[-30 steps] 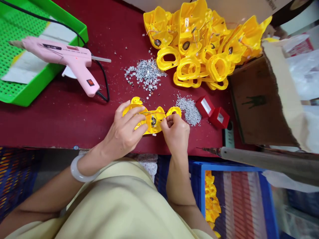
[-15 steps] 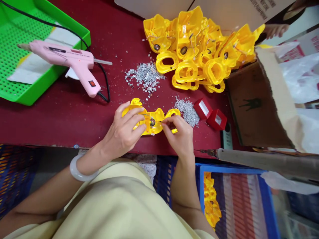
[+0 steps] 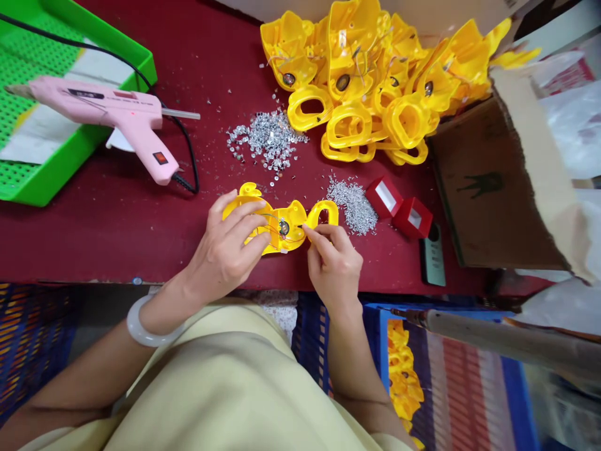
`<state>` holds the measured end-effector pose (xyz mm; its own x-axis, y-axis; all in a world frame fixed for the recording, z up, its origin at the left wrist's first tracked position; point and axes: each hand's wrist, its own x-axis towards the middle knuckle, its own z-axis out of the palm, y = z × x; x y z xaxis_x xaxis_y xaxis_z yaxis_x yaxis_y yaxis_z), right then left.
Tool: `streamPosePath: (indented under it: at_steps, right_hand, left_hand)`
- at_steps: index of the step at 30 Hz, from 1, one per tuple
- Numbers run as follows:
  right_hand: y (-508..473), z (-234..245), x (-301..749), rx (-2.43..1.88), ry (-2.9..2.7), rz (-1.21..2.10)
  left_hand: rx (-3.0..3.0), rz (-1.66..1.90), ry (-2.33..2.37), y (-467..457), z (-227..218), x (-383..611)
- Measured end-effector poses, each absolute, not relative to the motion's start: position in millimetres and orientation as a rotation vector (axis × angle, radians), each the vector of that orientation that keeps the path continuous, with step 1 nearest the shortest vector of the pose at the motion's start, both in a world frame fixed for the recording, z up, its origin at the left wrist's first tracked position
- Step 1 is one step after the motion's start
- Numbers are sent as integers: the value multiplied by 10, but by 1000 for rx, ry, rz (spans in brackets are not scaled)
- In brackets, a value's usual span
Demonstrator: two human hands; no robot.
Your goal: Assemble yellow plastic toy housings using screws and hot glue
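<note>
A yellow plastic shell half (image 3: 297,214) lies open side up on the red table, with thin wires and a round dark metal-rimmed part (image 3: 284,228) inside. My left hand (image 3: 230,247) rests over its left end, fingers curved around the shell and holding it steady. At the narrow part near the loop-shaped end, my right hand (image 3: 335,263) is closed, thumb and forefinger pinched together. Whatever is between those fingertips is too small to identify.
Behind the shell lie small shiny metal pieces (image 3: 272,138), tiny screws or pins (image 3: 354,207) and heaped yellow shells (image 3: 350,128). Left: a pink glue gun (image 3: 113,116) and green tray (image 3: 136,72). Right: red boxes (image 3: 414,217), a phone (image 3: 432,254), cardboard box (image 3: 488,181) and a long-tipped tool (image 3: 469,329).
My right hand has shifted slightly at the shell's narrow part, its fingers still pinched. The long-tipped tool appears lower. Another person's hand at the upper right is out of sight.
</note>
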<state>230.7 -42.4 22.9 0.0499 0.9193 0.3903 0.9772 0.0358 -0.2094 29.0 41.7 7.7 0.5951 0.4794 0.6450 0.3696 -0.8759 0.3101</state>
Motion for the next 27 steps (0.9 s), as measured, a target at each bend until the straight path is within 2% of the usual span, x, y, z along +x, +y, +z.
streamPosePath:
  at_steps: [11, 18, 23, 27]
  right_hand:
    - [-459, 79, 2280, -1926, -1729, -80]
    - [-419, 244, 2201, -1895, -1636, -15]
    - [-314, 306, 2045, -1727, -1649, 231]
    - [-301, 263, 2062, -1696, -1764, 264]
  left_hand:
    - [2656, 1132, 721, 420, 81, 299]
    - [2687, 1136, 727, 410, 77, 282]
    - [2696, 1154, 731, 390, 74, 273]
    - [2676, 1166, 691, 386, 65, 279]
